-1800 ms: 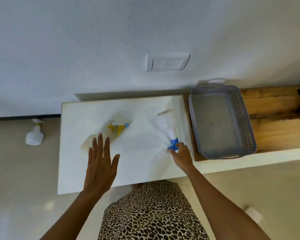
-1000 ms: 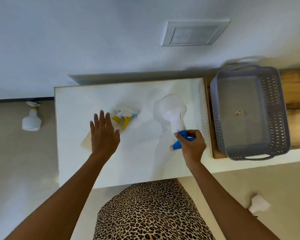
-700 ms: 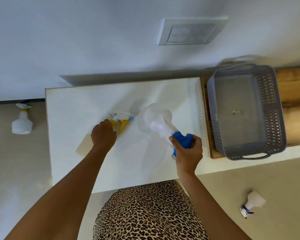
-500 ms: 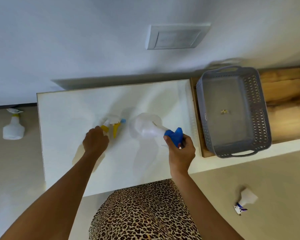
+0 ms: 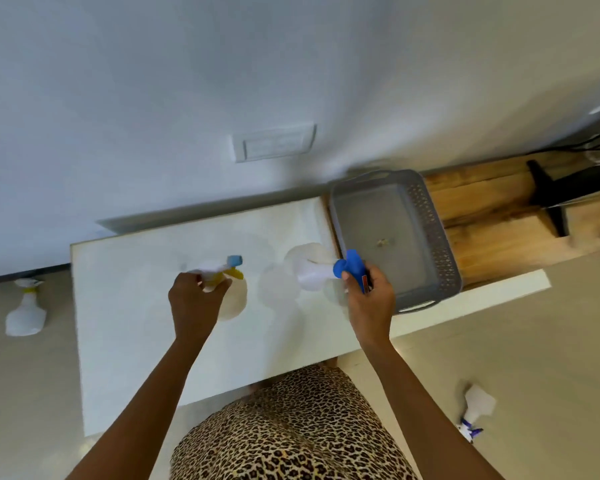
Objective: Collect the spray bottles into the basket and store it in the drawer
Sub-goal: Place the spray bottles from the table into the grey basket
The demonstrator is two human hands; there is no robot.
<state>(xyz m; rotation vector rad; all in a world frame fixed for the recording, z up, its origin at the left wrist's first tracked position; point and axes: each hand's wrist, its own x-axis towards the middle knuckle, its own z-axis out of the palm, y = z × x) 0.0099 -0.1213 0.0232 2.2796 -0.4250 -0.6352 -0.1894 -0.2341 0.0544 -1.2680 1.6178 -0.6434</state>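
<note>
Left hand fingers grip yellow-trigger bottle; right hand fingers grip blue-trigger bottle beside basket

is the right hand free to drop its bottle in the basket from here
Probably yes. The right hand holds the blue-topped bottle right beside the basket, which is open on top and nearly empty, with nothing between them.

Left hand: from open and flat above the tabletop to closed on the yellow-trigger spray bottle, now lifted.
Right hand: blue-trigger spray bottle raised, carried right, nearly at the grey basket.
</note>
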